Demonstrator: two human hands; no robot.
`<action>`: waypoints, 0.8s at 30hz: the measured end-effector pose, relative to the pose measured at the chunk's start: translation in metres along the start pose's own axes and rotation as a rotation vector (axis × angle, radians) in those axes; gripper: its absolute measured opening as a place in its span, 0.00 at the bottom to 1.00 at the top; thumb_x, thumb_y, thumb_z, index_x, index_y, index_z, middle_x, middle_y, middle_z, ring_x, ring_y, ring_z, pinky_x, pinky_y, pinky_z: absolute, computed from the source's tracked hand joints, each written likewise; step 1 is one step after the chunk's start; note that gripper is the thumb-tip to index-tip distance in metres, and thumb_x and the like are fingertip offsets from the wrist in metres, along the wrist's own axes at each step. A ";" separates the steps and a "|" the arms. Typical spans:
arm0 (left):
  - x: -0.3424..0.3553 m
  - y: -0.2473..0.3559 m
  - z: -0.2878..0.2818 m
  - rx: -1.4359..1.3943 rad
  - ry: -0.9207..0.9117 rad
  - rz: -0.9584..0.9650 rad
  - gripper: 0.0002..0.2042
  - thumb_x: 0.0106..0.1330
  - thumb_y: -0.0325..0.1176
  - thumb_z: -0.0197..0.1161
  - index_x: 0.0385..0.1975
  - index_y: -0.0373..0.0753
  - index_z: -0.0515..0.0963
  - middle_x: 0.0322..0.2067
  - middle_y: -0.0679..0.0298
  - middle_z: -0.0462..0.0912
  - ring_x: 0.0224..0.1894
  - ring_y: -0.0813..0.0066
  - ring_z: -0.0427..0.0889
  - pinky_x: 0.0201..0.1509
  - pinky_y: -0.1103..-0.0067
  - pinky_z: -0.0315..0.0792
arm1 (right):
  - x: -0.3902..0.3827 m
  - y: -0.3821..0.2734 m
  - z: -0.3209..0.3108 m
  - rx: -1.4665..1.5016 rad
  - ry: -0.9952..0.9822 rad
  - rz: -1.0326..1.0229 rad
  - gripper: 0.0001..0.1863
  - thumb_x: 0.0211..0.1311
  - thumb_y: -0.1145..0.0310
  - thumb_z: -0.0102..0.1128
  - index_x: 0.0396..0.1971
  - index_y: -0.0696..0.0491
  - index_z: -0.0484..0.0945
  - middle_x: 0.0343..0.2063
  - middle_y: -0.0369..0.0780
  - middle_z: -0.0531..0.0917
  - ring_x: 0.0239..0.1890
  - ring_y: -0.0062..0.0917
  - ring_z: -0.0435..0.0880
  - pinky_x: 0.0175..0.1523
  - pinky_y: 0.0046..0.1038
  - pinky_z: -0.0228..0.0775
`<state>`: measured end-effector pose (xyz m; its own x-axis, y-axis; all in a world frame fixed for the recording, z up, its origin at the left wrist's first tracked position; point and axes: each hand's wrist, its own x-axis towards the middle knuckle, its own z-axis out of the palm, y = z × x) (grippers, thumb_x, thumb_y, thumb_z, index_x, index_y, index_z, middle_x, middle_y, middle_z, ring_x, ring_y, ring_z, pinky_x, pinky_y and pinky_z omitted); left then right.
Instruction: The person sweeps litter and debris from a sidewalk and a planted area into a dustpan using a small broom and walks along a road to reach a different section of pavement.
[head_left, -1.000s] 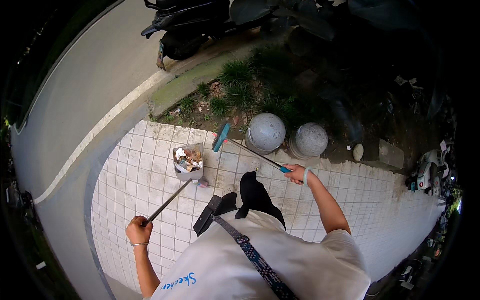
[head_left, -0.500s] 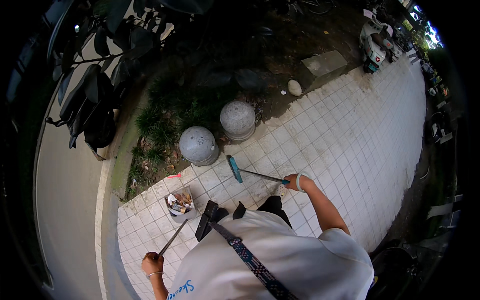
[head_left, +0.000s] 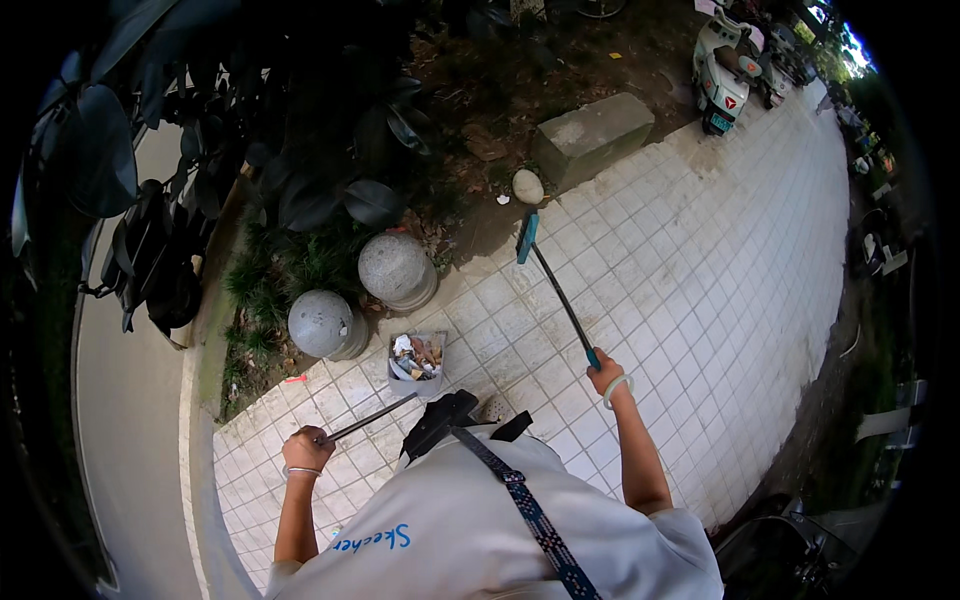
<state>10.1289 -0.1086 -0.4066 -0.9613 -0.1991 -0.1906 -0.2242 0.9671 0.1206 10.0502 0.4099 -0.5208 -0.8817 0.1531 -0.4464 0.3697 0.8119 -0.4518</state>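
Note:
My right hand [head_left: 605,372] is closed around the teal grip of a long-handled broom [head_left: 566,296]. The broom's teal head is out ahead on the paving's edge, just below a pale round stone [head_left: 528,186]. My left hand [head_left: 309,449] grips the metal handle of a long-handled dustpan [head_left: 416,386]. The handle runs toward the grey pan, which sits on the tiles in front of me. Dry leaves, white scraps and other litter [head_left: 418,356] lie inside it. A black bag [head_left: 440,420] on a patterned strap hangs at my front.
Two round-topped stone bollards [head_left: 398,272] stand left of centre by the planted soil. A stone block [head_left: 595,138] lies behind the round stone. Parked scooters [head_left: 724,75] are at the far right. Dark leaves [head_left: 85,150] overhang the upper left; a red scrap [head_left: 295,379] lies near the bollards.
The broom has swung forward from beside the bollards to near the round stone. The dustpan has moved forward and right of the bollards, and my left hand has risen with its handle.

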 end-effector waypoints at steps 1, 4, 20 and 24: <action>0.015 0.018 0.004 -0.018 0.002 0.019 0.05 0.35 0.35 0.57 0.13 0.42 0.75 0.18 0.63 0.76 0.20 0.66 0.75 0.25 0.76 0.70 | 0.012 0.003 -0.002 0.057 0.036 0.017 0.24 0.42 0.65 0.50 0.45 0.52 0.64 0.30 0.52 0.74 0.34 0.43 0.73 0.38 0.35 0.65; 0.061 0.074 0.013 -0.063 0.033 0.118 0.05 0.36 0.34 0.57 0.13 0.41 0.75 0.19 0.63 0.76 0.21 0.66 0.75 0.25 0.76 0.70 | 0.050 0.002 -0.015 0.120 0.084 0.012 0.25 0.41 0.66 0.50 0.45 0.51 0.63 0.30 0.52 0.74 0.35 0.43 0.72 0.39 0.35 0.65; 0.338 0.308 0.057 -0.074 -0.025 0.169 0.08 0.35 0.37 0.57 0.17 0.44 0.76 0.21 0.64 0.76 0.25 0.64 0.75 0.28 0.73 0.70 | 0.346 -0.045 -0.079 -0.223 -0.114 -0.068 0.25 0.44 0.70 0.46 0.48 0.47 0.60 0.31 0.47 0.75 0.33 0.39 0.75 0.38 0.34 0.67; 0.397 0.365 0.052 0.092 -0.216 0.118 0.10 0.36 0.39 0.57 0.20 0.45 0.77 0.24 0.58 0.76 0.27 0.63 0.76 0.31 0.74 0.70 | 0.421 -0.063 -0.069 -0.495 -0.321 -0.034 0.24 0.49 0.71 0.41 0.50 0.46 0.57 0.33 0.45 0.75 0.36 0.36 0.75 0.37 0.35 0.68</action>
<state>9.6737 0.1732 -0.4895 -0.9213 -0.0549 -0.3851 -0.0872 0.9939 0.0671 9.6355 0.4620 -0.6275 -0.7293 0.0068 -0.6842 0.0940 0.9915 -0.0904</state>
